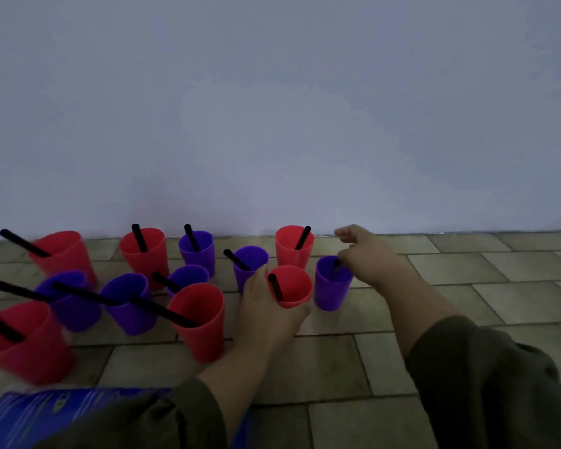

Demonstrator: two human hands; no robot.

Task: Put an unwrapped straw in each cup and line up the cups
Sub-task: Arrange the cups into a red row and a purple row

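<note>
Lining-up looks like the step in hand. Wall (272, 108) bounds the tiled floor (467, 303) at its far edge; a blue packet (62, 409) lies at the near-left edge. Red and purple cups (143, 254) stand in a loose cluster near the far edge, each showing a black straw.

- Left hand (263, 309): wrapped around the small red cup (295, 286), straw (275, 286) inside.
- Right hand (370, 254): fingers curled at the rim of the purple cup (331, 293) just beside it. Pinching straw (337, 263) or rim: cannot tell.

Next move, judged: slide these two into a row. Open floor lies to the right, while the left is crowded and leaning straws there could catch a sleeve.
</note>
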